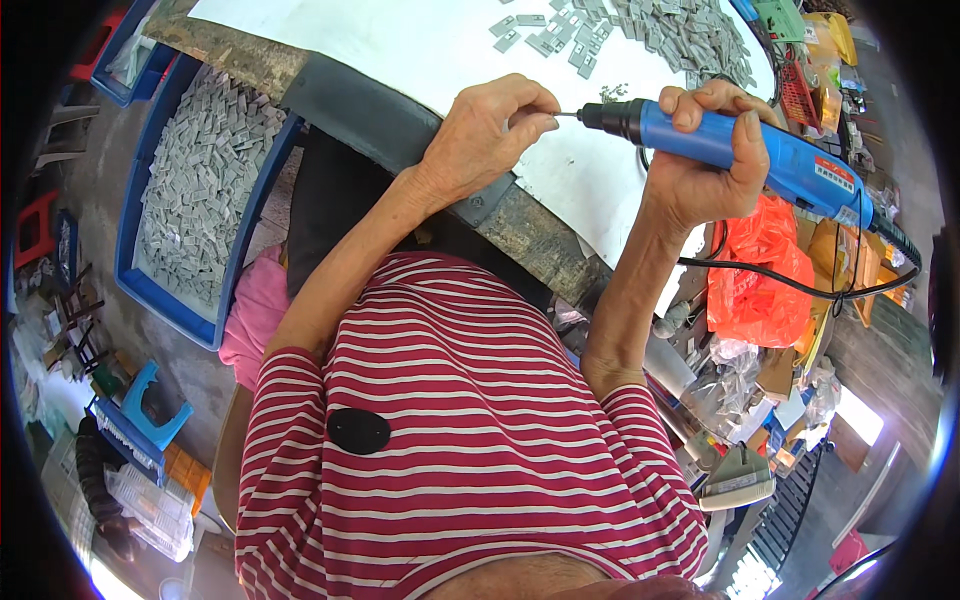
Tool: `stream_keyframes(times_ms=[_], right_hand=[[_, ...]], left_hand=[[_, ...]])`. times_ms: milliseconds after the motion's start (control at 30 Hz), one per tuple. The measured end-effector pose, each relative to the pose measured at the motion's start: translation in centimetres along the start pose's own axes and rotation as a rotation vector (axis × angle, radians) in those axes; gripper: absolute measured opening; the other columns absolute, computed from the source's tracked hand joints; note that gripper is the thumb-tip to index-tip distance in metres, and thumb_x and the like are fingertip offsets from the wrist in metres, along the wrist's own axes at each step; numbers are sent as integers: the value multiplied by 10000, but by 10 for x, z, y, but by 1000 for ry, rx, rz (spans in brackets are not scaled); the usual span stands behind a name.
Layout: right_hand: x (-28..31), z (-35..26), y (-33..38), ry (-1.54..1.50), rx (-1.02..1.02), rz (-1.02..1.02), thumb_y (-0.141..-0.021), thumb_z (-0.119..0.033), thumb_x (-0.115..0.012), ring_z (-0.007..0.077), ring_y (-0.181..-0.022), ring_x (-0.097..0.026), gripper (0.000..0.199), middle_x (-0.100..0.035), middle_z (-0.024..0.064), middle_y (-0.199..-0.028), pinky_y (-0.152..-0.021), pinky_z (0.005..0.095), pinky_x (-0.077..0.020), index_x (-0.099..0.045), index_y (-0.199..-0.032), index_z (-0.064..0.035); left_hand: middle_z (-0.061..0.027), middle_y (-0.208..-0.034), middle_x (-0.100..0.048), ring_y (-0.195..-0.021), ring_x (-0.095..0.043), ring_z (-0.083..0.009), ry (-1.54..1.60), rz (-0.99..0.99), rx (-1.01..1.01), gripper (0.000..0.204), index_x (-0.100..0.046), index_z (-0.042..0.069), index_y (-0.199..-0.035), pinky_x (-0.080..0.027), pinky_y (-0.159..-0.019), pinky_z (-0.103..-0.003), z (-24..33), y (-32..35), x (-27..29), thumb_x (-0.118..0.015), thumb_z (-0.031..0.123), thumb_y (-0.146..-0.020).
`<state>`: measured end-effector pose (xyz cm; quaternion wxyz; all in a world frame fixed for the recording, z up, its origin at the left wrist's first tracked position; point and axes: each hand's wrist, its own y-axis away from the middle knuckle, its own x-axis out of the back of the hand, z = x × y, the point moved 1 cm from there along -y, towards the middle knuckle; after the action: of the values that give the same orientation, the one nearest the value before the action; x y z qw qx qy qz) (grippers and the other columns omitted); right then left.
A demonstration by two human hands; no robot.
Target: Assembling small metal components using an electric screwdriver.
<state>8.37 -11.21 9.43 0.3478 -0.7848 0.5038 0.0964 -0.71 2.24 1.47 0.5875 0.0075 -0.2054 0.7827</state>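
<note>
My right hand [715, 150] is wrapped round a blue corded electric screwdriver [780, 160], held nearly level with its black nose pointing left. From the nose a thin metal bit [567, 114] runs to the fingertips of my left hand [490, 135]. Those fingers are pinched together at the bit's tip; whatever small thing they hold is hidden. On the white sheet [400, 45] beyond my hands lie many small grey flat metal pieces [680, 40], heaped at the far right with several scattered nearer. A little pile of tiny dark screws [612, 92] sits just past the screwdriver's nose.
At my left stands a blue bin [135, 265] filled with similar grey pieces. The worn table edge [545, 235] passes close to my body. A black cable [770, 287] loops from the screwdriver beside a red plastic bag [765, 270]. A blue stool [155, 410] stands lower left.
</note>
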Motion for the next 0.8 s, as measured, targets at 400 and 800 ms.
stream_keyframes(times_ms=[400, 800], right_hand=[[3, -3, 1, 33, -10, 20, -786, -172, -495, 187, -559, -479, 165, -550, 152, -753, -605, 388, -409, -503, -898, -51], [6, -2, 0, 56, -8, 64, -775, -156, -500, 194, -549, -480, 153, -552, 140, -742, -604, 389, -400, -512, -894, -59]], left_hand=[[-47, -835, -609, -728, -548, -115, -46, -9, 53, 181, -607, 20, -957, -446, -637, -244, -1, -1, 5, -615, 78, -786], [-127, -786, -561, -732, -551, -265, -722, 239, 10, 188, -577, 5, -847, -436, -639, -359, -27, -39, 18, -628, 159, -752]])
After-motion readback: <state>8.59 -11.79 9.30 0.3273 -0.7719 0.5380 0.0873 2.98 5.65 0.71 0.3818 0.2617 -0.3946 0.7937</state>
